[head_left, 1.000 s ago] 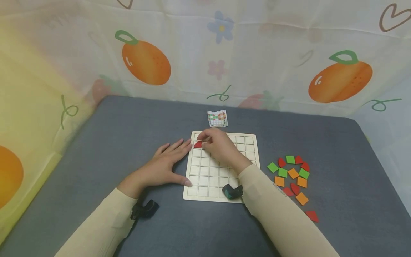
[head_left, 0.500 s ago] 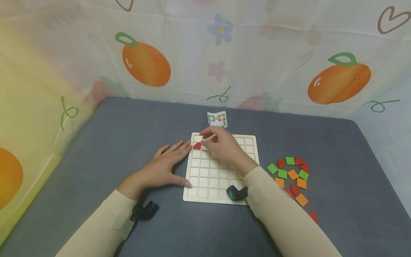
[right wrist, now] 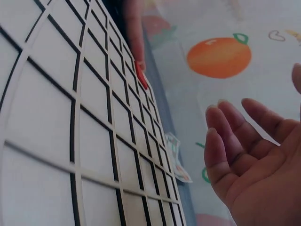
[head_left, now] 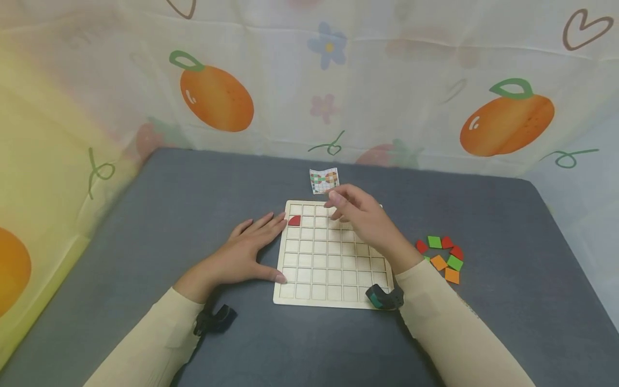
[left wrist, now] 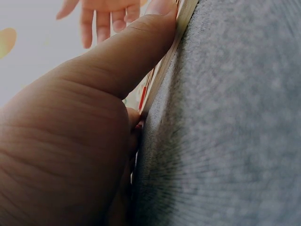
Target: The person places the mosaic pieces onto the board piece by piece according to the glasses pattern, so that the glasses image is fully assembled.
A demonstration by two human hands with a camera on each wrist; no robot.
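The board is cream with a square grid, its piece red, the table grey.

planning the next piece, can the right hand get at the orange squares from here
Probably yes, if it swings right: the right hand looks empty, and two orange squares lie uncovered on the table beside its sleeve.

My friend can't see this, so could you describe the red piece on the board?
On the grey table lies a pale gridded board, the left hand at its left edge. In the leftmost column, second square from the top, sits the red piece with one curved side. Unlike the loose pieces right of the board, it lies in the grid.
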